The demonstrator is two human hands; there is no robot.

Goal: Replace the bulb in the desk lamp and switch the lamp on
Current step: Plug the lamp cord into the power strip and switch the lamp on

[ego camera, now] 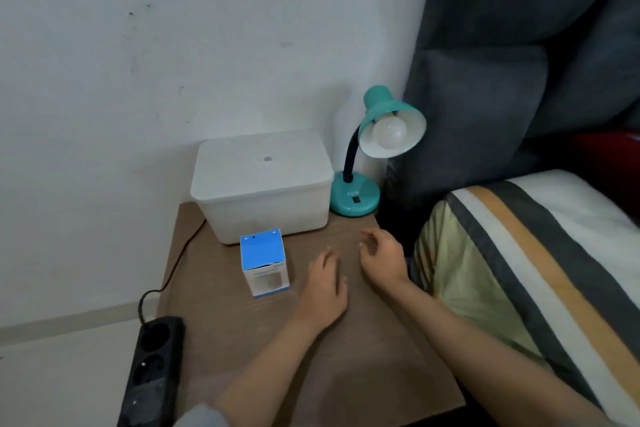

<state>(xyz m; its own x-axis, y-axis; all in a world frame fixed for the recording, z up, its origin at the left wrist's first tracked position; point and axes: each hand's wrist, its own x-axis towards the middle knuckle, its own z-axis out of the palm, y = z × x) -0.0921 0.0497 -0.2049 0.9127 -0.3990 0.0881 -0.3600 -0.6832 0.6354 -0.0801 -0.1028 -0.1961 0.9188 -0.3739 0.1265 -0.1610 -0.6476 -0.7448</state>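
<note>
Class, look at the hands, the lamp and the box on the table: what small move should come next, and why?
Probably the right hand should reach up to the bulb in the lamp and start unscrewing it. Both hands are empty, the left hand low over the table; the lamp looks unlit with a bulb still in its shade, and the box stands unopened, so the old bulb likely comes out first.

lamp (355, 196) teal | box (265, 265) blue-white | pillow (540, 253) striped | bin (263, 184) white

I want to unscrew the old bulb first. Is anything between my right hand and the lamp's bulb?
Nothing visible blocks it. The right hand hovers over bare table, and the bulb sits exposed in the open shade of the lamp beyond it.
</note>
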